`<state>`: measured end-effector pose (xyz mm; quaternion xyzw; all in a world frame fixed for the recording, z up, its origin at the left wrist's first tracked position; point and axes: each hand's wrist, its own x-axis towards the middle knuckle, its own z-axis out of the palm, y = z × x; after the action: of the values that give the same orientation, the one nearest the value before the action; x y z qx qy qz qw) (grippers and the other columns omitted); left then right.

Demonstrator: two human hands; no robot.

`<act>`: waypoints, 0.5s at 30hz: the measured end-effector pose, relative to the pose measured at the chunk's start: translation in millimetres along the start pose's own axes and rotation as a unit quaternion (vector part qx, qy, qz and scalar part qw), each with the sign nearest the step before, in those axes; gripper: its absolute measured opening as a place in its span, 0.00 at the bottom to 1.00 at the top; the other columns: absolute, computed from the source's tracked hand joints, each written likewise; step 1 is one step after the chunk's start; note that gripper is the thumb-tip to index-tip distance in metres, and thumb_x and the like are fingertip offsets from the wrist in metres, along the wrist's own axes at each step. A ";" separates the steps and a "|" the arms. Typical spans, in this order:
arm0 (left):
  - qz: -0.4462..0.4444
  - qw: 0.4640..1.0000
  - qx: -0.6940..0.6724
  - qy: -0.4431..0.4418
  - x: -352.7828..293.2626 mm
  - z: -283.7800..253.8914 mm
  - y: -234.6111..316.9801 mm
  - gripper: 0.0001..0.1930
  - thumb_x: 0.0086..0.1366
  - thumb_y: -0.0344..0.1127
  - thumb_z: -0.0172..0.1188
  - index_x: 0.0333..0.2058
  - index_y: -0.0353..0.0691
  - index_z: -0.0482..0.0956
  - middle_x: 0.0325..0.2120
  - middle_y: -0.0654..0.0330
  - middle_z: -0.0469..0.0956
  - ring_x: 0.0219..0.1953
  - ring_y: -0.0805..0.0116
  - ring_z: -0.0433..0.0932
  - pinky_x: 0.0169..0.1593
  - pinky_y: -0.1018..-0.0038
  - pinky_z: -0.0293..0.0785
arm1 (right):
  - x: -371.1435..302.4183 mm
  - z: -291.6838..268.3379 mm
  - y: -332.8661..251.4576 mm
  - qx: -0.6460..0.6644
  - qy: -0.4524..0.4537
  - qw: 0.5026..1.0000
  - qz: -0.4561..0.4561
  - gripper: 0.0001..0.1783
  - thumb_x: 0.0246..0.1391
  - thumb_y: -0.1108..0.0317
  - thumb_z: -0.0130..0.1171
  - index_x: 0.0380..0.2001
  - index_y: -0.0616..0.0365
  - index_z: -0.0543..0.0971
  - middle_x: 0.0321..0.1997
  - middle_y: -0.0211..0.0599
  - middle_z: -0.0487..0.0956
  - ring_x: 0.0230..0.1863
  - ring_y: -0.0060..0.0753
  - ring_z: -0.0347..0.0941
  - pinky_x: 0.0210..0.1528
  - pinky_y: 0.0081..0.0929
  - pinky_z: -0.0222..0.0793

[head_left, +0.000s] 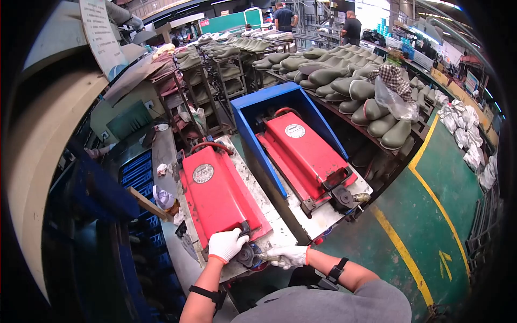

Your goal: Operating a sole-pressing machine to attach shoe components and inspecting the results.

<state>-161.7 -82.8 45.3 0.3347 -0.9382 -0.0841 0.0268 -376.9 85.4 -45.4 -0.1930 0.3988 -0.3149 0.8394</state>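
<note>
Two long red metal covers lie side by side on white, stained bench tops. The left red cover (215, 199) has a round pale label, and a black handle (245, 228) sits at its near end. My left hand (226, 245), in a white knit glove, is closed on that black handle. Beside it is a round black knob-like fitting (247, 255) with a short lever (264, 258) pointing right. My right hand (289, 256), gloved too, has its fingers closed around the lever's end. The right red cover (307, 153) has a matching black fitting (341, 198) and lever (362, 197).
A blue metal guard (258, 99) surrounds the right cover's far end. Racks of olive-green rubber boots (344, 86) stand beyond. A white and purple container (162, 197) is at left. White cloth bundles (463, 132) lie at far right, near yellow floor lines. Two people stand at the back.
</note>
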 end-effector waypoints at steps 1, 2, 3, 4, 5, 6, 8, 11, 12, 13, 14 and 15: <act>-0.014 1.000 -0.002 -0.006 0.5 -0.5 2.2 0.26 0.68 0.64 0.58 0.38 0.45 0.84 0.22 0.50 0.83 0.27 0.48 0.85 0.33 0.54 0.79 | -4.2 -1.2 -2.1 0.000 0.000 1.000 -0.003 0.16 0.69 0.49 0.60 0.47 0.47 0.78 0.29 0.22 0.75 0.25 0.15 0.68 0.27 0.19 0.68; -0.012 1.000 0.000 -0.005 0.5 -0.1 3.3 0.26 0.68 0.64 0.58 0.38 0.45 0.84 0.22 0.50 0.83 0.27 0.48 0.85 0.33 0.54 0.79 | -7.7 -3.2 -3.4 -0.034 0.019 0.999 0.014 0.18 0.68 0.48 0.60 0.49 0.48 0.79 0.30 0.23 0.77 0.26 0.16 0.70 0.28 0.19 0.69; -0.016 1.000 -0.006 0.010 1.1 0.6 4.9 0.26 0.67 0.65 0.59 0.36 0.45 0.84 0.22 0.51 0.83 0.27 0.49 0.85 0.33 0.55 0.79 | -12.1 -7.1 -6.0 -0.068 0.039 0.996 0.032 0.19 0.68 0.46 0.60 0.50 0.48 0.79 0.32 0.25 0.78 0.27 0.17 0.72 0.29 0.20 0.71; -0.020 0.999 -0.012 0.025 2.3 1.2 7.2 0.26 0.66 0.65 0.59 0.35 0.46 0.84 0.23 0.52 0.84 0.27 0.50 0.85 0.33 0.56 0.80 | -18.7 -13.8 -10.1 -0.067 0.041 0.996 0.028 0.19 0.68 0.46 0.60 0.50 0.48 0.79 0.32 0.25 0.78 0.27 0.17 0.72 0.29 0.20 0.71; -0.028 0.998 -0.040 0.043 2.7 1.5 10.2 0.24 0.66 0.64 0.62 0.36 0.47 0.85 0.24 0.54 0.84 0.29 0.52 0.86 0.34 0.59 0.80 | -28.6 -23.3 -15.3 -0.166 0.085 0.982 0.007 0.22 0.68 0.45 0.59 0.52 0.49 0.79 0.34 0.26 0.80 0.28 0.18 0.73 0.31 0.21 0.73; -0.026 0.998 -0.038 0.044 1.7 4.7 13.1 0.24 0.66 0.64 0.62 0.36 0.47 0.85 0.24 0.54 0.84 0.29 0.52 0.86 0.34 0.59 0.80 | -39.1 -32.5 -22.0 -0.264 0.125 0.956 -0.014 0.24 0.68 0.43 0.59 0.54 0.49 0.80 0.37 0.28 0.81 0.30 0.19 0.75 0.33 0.22 0.74; -0.132 0.966 -0.176 0.137 -0.1 12.4 17.3 0.20 0.67 0.58 0.65 0.37 0.47 0.85 0.25 0.55 0.85 0.29 0.56 0.86 0.36 0.61 0.80 | -76.2 -44.6 -42.8 -0.395 0.276 0.860 -0.169 0.22 0.66 0.48 0.58 0.49 0.55 0.82 0.38 0.36 0.85 0.36 0.30 0.82 0.40 0.32 0.77; -0.149 0.879 -0.352 0.286 10.1 26.7 35.6 0.10 0.66 0.35 0.68 0.42 0.38 0.83 0.28 0.57 0.84 0.30 0.66 0.84 0.39 0.70 0.80 | -142.7 -70.7 -81.5 -0.430 0.484 0.706 -0.287 0.18 0.63 0.53 0.61 0.41 0.59 0.84 0.41 0.45 0.85 0.44 0.43 0.84 0.49 0.38 0.77; -0.136 0.876 -0.341 0.313 18.4 32.0 42.5 0.10 0.65 0.33 0.68 0.43 0.37 0.83 0.29 0.57 0.84 0.30 0.68 0.83 0.39 0.72 0.80 | -161.2 -87.0 -87.4 -0.451 0.556 0.626 -0.308 0.17 0.62 0.55 0.60 0.39 0.60 0.83 0.40 0.47 0.83 0.45 0.47 0.82 0.50 0.40 0.76; -0.101 0.876 -0.331 0.336 31.1 20.4 66.6 0.11 0.64 0.33 0.69 0.43 0.35 0.83 0.33 0.54 0.83 0.34 0.65 0.83 0.42 0.70 0.80 | -177.8 -103.1 -86.1 -0.420 0.628 0.574 -0.314 0.15 0.60 0.57 0.61 0.36 0.59 0.83 0.38 0.46 0.82 0.44 0.49 0.81 0.49 0.42 0.76; -0.045 0.900 -0.246 0.356 44.7 8.3 86.5 0.13 0.61 0.33 0.70 0.43 0.36 0.83 0.38 0.53 0.83 0.40 0.60 0.84 0.47 0.66 0.80 | -193.7 -134.1 -79.4 -0.443 0.673 0.493 -0.330 0.14 0.58 0.57 0.62 0.35 0.57 0.83 0.36 0.45 0.81 0.43 0.49 0.79 0.48 0.43 0.75; -0.013 0.903 -0.242 0.356 57.1 2.3 100.7 0.14 0.59 0.34 0.71 0.42 0.37 0.84 0.38 0.52 0.84 0.41 0.55 0.84 0.48 0.63 0.80 | -206.1 -148.8 -80.0 -0.460 0.698 0.442 -0.326 0.14 0.57 0.56 0.64 0.33 0.56 0.83 0.36 0.44 0.81 0.43 0.49 0.78 0.48 0.44 0.74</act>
<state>-269.0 -41.9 60.4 0.3380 -0.8128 -0.1838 0.4375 -624.3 157.0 23.2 -0.3818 0.8438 -0.3640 -0.0984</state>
